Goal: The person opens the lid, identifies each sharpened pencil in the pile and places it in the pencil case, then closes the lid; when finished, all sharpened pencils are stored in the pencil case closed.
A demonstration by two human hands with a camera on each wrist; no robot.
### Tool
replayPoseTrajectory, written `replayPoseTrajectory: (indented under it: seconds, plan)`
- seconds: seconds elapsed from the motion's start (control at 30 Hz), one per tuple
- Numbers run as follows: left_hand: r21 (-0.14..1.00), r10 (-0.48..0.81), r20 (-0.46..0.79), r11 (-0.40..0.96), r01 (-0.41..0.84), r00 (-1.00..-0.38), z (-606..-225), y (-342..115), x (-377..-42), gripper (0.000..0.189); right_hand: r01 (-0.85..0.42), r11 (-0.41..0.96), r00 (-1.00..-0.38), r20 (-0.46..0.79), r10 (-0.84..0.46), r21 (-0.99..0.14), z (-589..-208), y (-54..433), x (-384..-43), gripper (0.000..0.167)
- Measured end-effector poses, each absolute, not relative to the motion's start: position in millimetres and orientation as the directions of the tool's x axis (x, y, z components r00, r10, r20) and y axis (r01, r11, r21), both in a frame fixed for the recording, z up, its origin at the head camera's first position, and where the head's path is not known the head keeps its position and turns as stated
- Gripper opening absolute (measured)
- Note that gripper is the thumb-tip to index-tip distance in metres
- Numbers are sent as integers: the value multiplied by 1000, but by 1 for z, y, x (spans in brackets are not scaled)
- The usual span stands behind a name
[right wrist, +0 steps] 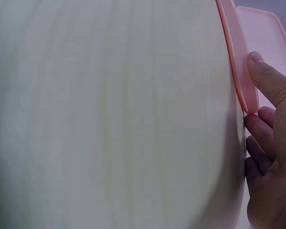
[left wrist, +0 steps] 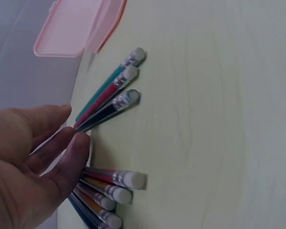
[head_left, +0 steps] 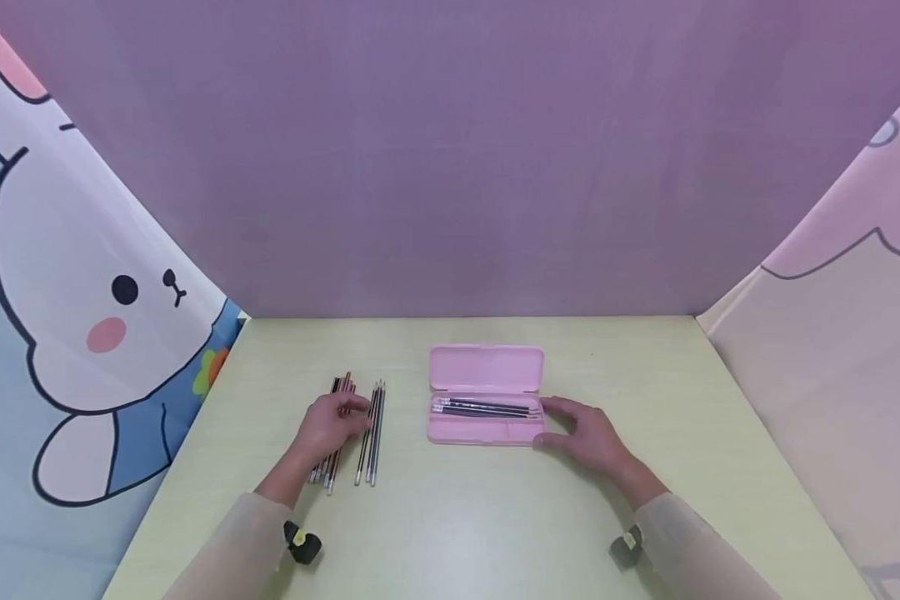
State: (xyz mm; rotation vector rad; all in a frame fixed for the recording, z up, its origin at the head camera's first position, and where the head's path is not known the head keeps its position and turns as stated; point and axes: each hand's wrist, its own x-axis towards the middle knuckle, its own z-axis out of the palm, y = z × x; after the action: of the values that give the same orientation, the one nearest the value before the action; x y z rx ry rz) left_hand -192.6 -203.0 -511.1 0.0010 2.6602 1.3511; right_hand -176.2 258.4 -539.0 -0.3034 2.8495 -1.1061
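My left hand [head_left: 333, 425] hovers over the pencils at the left, thumb and fingertips apart, with nothing pinched between them. Right by its fingertips lie three loose pencils [head_left: 376, 433], their eraser ends toward me; the left wrist view shows a green, a red and a dark one. Under the hand is a bunch of several more pencils [left wrist: 109, 179], partly covered by it. My right hand [head_left: 588, 433] holds the right end of an open pink pencil case [head_left: 468, 429], thumb at the front corner and fingers along the end. Several dark pencils [head_left: 487, 408] lie lengthwise inside the case.
The case's lid [head_left: 486, 368] stands open toward the back of the pale wooden table [head_left: 480, 525]. A purple backdrop [head_left: 465, 167] rises behind the table, with printed cloth [head_left: 82, 275] along the left side and more at the right.
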Motion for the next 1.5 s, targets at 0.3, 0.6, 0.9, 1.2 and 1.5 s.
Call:
replayPoseTrajectory:
  seconds: [0.3,0.6,0.9,1.2,1.5]
  plan:
    - [762,79,-121,646,-42,-989,-520,-201,-195,29,-161,725,-977,4,-214,-670,-539,258,-177,74]
    - [722,67,-93,692,-20,-993,-522,-197,-197,31,-152,730,-978,-6,-209,-666,-542,259,-177,74]
    - [695,65,-97,718,-21,-993,-522,-194,-196,36,-139,731,-980,-13,-199,-668,-539,258,-176,73]
    - [678,61,-76,735,-7,-995,-520,-191,-196,36,-137,740,-981,-16,-195,-658,-542,258,-176,73]
    - [704,47,-90,710,-30,-995,-517,-191,-197,42,-148,733,-980,-3,-200,-664,-542,258,-177,74]
